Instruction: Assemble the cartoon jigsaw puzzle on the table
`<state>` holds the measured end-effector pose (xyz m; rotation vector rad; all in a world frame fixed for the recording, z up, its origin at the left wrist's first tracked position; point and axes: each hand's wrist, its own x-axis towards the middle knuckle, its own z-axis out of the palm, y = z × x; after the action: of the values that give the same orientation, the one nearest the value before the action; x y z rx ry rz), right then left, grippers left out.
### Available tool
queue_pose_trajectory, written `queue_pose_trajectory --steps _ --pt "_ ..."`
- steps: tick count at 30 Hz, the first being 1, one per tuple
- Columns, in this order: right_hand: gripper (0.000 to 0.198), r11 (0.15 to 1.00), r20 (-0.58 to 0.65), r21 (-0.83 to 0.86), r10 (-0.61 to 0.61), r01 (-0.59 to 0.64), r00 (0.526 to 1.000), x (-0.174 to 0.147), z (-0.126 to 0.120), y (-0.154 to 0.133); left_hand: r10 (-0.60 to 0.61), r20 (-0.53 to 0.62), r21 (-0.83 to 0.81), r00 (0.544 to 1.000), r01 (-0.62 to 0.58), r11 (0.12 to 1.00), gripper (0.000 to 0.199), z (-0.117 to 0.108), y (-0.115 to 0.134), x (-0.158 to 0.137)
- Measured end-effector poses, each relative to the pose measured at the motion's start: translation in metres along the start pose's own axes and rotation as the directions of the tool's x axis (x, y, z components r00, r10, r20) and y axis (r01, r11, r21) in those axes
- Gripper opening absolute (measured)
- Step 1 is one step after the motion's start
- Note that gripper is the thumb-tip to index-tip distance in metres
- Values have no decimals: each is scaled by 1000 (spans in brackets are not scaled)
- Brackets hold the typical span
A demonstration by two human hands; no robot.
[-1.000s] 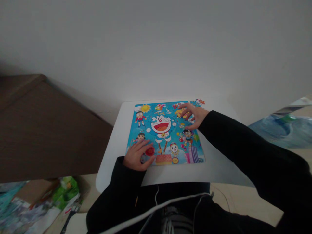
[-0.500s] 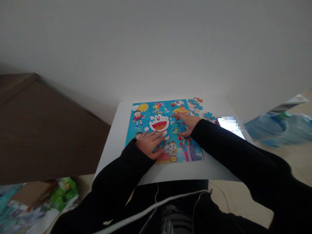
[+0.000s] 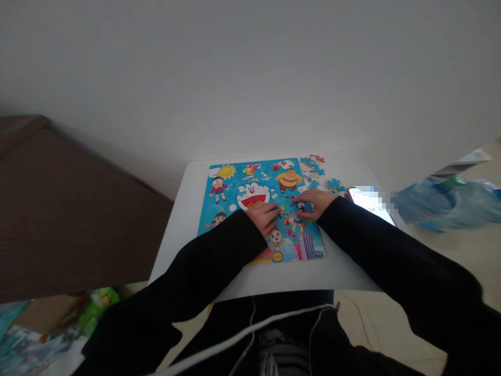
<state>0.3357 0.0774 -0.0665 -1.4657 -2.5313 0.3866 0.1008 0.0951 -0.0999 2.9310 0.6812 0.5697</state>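
Note:
A blue cartoon jigsaw puzzle (image 3: 217, 209) lies flat on a small white table (image 3: 178, 219), its large smiling white face in the middle. My left hand (image 3: 263, 216) rests on the puzzle just right of that face, palm down, fingers stretched to the right. On the puzzle's right part sits my right hand (image 3: 316, 202), thumb and fingers apart, fingertips touching the surface. No loose piece shows in either hand; what lies beneath the fingers is hidden. Loose puzzle pieces (image 3: 313, 168) are piled beside the puzzle's upper right edge, with more near my right wrist.
A lit phone (image 3: 370, 201) lies at the table's right side, beside my right sleeve. The wall (image 3: 274, 78) rises behind the table. A dark brown cabinet (image 3: 78, 209) stands left, plastic bags (image 3: 450, 203) are at the right, and a white cable (image 3: 235, 339) crosses my lap.
My left hand has slid right and slightly up, from below the large face to its right side. My right hand has shifted right, uncovering the yellow-shirted figure.

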Motion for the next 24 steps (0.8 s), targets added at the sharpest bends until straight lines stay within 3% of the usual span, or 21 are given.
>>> queue_pose_trajectory --steps 3,8,17,24 --pt "30 1000 -54 27 -10 11 999 -2 5 3 24 -140 15 990 -22 1000 33 15 -4 1" --pt "25 995 -151 68 -63 74 987 -5 12 8 72 -347 2 935 -76 997 34 21 -5 2" --pt "19 993 -341 70 -68 97 938 -12 14 6 -42 -316 -104 948 9 995 21 4 -1 3" --pt "18 991 -376 117 -11 59 927 -15 13 7 -53 -353 -119 934 12 993 19 1 0 4"
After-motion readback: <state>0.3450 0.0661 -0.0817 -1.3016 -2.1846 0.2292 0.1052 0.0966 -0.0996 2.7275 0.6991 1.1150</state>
